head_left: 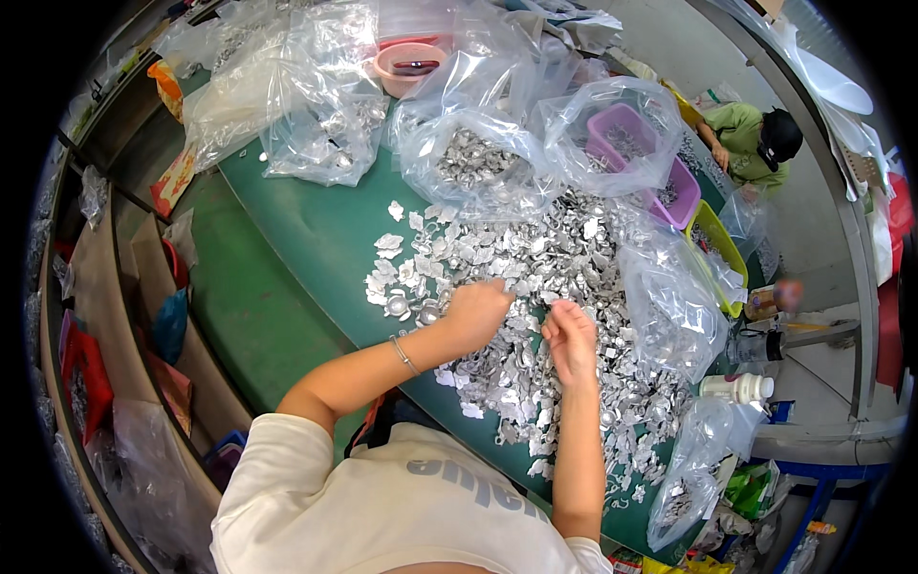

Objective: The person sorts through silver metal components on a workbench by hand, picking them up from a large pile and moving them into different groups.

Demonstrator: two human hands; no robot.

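Left hand and right hand, fingers curled, any grip unclear, seem to be picking through parts; next calls for a precise pinch.

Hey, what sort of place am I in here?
Probably a workshop or factory room: a large heap of silvery, metal-looking pieces spreads over a green table, with clear plastic bags beside the heap.

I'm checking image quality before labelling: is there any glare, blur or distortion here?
In the head view, fisheye distortion bows the shelving at left, and the corners are black; glare streaks the clear plastic bags; the central metal pieces look fairly sharp; a small patch at right is blurred.
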